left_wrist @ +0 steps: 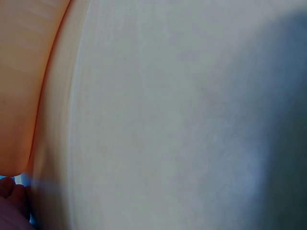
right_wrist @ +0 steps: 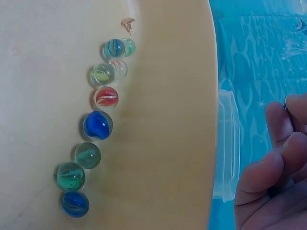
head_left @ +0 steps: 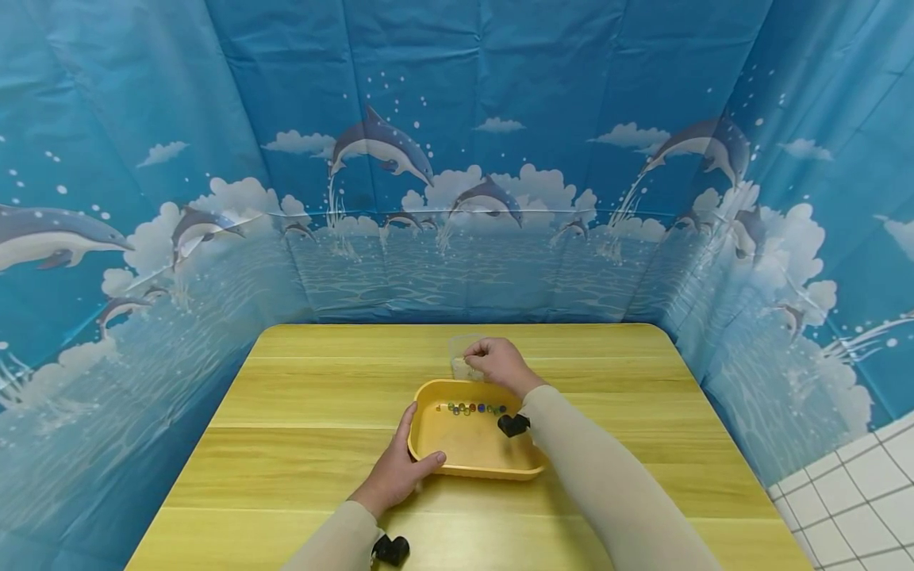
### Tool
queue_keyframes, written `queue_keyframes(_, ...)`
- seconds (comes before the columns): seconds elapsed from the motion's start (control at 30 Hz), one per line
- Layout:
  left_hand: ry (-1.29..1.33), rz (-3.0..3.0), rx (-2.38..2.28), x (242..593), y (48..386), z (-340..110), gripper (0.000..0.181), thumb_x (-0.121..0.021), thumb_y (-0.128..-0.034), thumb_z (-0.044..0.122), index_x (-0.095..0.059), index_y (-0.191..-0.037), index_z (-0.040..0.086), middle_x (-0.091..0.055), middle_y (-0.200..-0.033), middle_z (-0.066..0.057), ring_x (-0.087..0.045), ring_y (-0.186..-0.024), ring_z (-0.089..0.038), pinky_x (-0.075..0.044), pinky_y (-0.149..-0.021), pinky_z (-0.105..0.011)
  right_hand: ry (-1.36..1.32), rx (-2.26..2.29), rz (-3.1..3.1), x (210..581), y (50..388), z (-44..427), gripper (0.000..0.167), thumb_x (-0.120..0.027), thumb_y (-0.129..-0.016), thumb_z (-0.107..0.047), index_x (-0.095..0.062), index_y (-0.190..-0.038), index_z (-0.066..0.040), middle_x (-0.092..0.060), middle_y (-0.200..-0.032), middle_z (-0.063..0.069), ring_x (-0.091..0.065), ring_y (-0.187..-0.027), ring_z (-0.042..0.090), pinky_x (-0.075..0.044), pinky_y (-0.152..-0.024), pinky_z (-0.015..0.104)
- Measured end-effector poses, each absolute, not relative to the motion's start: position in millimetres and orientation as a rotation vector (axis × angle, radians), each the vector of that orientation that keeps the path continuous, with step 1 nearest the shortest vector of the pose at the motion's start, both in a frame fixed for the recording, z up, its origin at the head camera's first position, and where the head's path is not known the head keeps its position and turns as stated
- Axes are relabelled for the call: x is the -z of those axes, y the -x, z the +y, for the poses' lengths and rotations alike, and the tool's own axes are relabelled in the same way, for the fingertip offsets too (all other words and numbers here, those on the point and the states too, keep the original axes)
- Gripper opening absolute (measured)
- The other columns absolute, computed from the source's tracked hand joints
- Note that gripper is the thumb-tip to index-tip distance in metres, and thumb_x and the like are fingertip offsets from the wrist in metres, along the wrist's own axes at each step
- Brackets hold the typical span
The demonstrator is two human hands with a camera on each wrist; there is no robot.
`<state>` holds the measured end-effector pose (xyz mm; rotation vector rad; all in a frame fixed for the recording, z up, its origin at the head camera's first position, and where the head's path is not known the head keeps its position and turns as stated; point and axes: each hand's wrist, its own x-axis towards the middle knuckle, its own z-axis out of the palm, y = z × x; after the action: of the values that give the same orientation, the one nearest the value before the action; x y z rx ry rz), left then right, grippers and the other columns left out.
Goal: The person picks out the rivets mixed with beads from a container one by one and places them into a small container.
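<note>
A yellow plastic tray (head_left: 464, 452) stands on the table; its side wall (left_wrist: 24, 86) fills the left edge of the left wrist view. My left hand (head_left: 396, 472) grips its near-left corner, thumb over the rim. Several glass marbles (right_wrist: 98, 125) lie in a rough row along the tray's far side, with a small gold tack-like piece (right_wrist: 128, 25) at one end. Beyond the far rim, my right hand (head_left: 503, 366) is above a clear plastic box (right_wrist: 227, 146). Its fingertips pinch a small shiny thing (right_wrist: 286, 102), mostly hidden, whose kind I cannot tell.
The wooden table (head_left: 307, 444) extends around the tray on all sides. A blue dolphin curtain (head_left: 457, 262) hangs behind its back edge and along both sides. White tiles (head_left: 850, 492) show at the lower right.
</note>
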<state>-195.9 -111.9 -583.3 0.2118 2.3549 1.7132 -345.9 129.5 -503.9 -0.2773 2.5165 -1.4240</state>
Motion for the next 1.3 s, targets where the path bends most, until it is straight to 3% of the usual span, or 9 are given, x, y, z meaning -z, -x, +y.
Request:
queue_keyframes(0.23, -0.205, 2.376, -1.698, 583.1, 195.4, -111.7, 0.104, -0.076, -0.0989, 0.033, 0.000, -0.171, 0.028, -0.042, -0.161, -0.024, -0.064, -0.128, -0.028, -0.048, -0.108, -0.045, 0.270, 1.446, 2.520, 503.1, 349.1, 133.1, 0.030, -0.066, -0.105, -0.025, -0.074, -0.126, -0.005, -0.071, -0.118, 0.007, -0.062, -0.097, 0.028, -0.053, -0.081, 0.036)
queue_keyframes(0.5, -0.210, 2.363, -1.716, 582.0, 195.0, -111.4, 0.104, -0.076, -0.0992, 0.031, 0.000, -0.171, 0.027, -0.042, -0.161, -0.024, -0.063, -0.129, -0.029, -0.048, -0.109, -0.044, 0.259, 1.495, 2.513, 505.3, 352.4, 135.1, 0.031, -0.066, -0.104, -0.025, -0.073, -0.126, -0.004, -0.072, -0.125, 0.010, -0.064, -0.106, 0.042, -0.053, -0.080, 0.036)
queue_keyframes(0.73, -0.207, 2.363, -1.713, 580.7, 194.5, -111.3, 0.104, -0.075, -0.0992, 0.031, 0.000, -0.171, 0.027, -0.042, -0.161, -0.024, -0.062, -0.130, -0.029, -0.047, -0.110, -0.046, 0.253, 1.480, 2.541, 504.2, 352.7, 137.2, 0.031, -0.065, -0.105, -0.025, -0.073, -0.127, -0.004, -0.072, -0.127, 0.010, -0.061, -0.092, 0.027, -0.051, -0.080, 0.036)
queue_keyframes(0.93, -0.203, 2.355, -1.717, 580.2, 194.5, -111.5, 0.104, -0.075, -0.0993, 0.032, 0.001, -0.171, 0.027, -0.043, -0.160, -0.023, -0.063, -0.129, -0.029, -0.047, -0.110, -0.045, 0.251, 1.470, 2.556, 506.3, 355.1, 138.4, 0.032, -0.065, -0.105, -0.026, -0.073, -0.128, -0.005, -0.072, -0.127, 0.010, -0.061, -0.093, 0.027, -0.052, -0.081, 0.037)
queue_keyframes(1.3, -0.211, 2.347, -1.731, 583.4, 195.1, -111.9, 0.105, -0.076, -0.0989, 0.032, 0.001, -0.171, 0.028, -0.041, -0.162, -0.024, -0.062, -0.131, -0.029, -0.047, -0.111, -0.047, 0.214, 1.468, 2.575, 507.6, 357.8, 138.7, 0.031, -0.065, -0.105, -0.025, -0.073, -0.128, -0.004, -0.071, -0.130, 0.012, -0.065, -0.108, 0.040, -0.053, -0.085, 0.040)
